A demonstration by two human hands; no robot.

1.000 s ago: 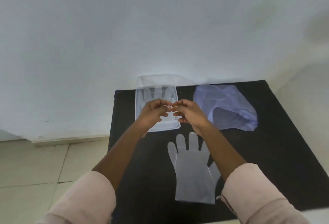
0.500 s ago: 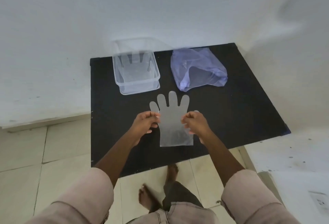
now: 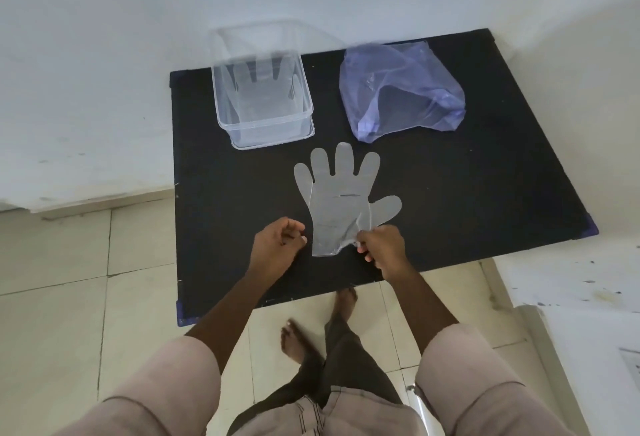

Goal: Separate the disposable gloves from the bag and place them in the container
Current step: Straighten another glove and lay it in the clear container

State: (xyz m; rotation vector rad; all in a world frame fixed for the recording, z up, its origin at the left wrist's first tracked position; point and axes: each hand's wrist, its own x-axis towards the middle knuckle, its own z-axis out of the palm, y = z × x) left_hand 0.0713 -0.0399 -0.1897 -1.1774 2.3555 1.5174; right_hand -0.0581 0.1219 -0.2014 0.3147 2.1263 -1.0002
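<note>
- Since the bench (image 3: pixel 450 193) is a dark, flat board filling mid-frame, the clear film shows well against it; I would lift the glove straight up off it rather than drag it, as thin plastic likely clings.
- At upper right of the bench lies the bag (image 3: pixel 401 89), crumpled and bluish; whether more gloves remain inside cannot be told through its folds.
- At upper left stands the container (image 3: pixel 304 106), clear-walled, well apart from the hands; its far rim is blurred against the white wall, and one glove-shaped sheet seems to lie inside, though how many are stacked there is unclear.
- Between container and hands, at centre frame, the glove (image 3: pixel 337 193) lies spread flat, fingertips pointing to the container, cuff nearest the person.
- Its cuff corner is puckered where the right hand (image 3: pixel 382 248) pinches it, fingers closed narrow on the film; a second pinch at the other cuff corner would probably keep it from folding on the way over.
- Just left of the cuff, the left hand (image 3: pixel 277 245) is loosely curled with fingers close together; I cannot tell whether it touches or holds any film.
- Whether this is one glove or two stuck together is hard to judge; a faint doubled edge along the left side hints at layers, so rubbing the cuff to check seems wise.
</note>
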